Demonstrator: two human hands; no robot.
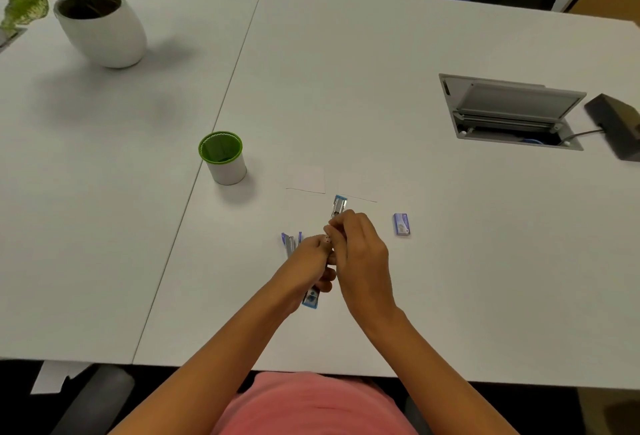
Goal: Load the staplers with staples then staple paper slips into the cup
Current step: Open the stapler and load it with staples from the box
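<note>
Though we search for writing, we can read none of it: the small blue cardboard staple box (401,224) bears a pale printed patch, too blurred to make out. It lies flat on the white table (381,53), just right of the right hand (362,254). Far left stands a white ceramic pot with a leafy green plant (104,30). Far right we see an open grey cable hatch (512,112) and a dark wedge-shaped device (616,126), joined by a cable. A white cup with a green rim (223,159) stands upright left of centre, near the seam between two tabletops. Two white paper slips (306,178) lie flat side by side right of the cup, barely showing against the table. A second blue and silver stapler (290,244) lies on the table, partly hidden behind the left hand (311,256). Both hands meet above the table's near half, clamped on a slim blue and silver metal stapler (339,206): the left hand wraps its lower part, the right hand pinches its middle. Its shiny far end points away from us, and its blue near end pokes out below the left hand.
</note>
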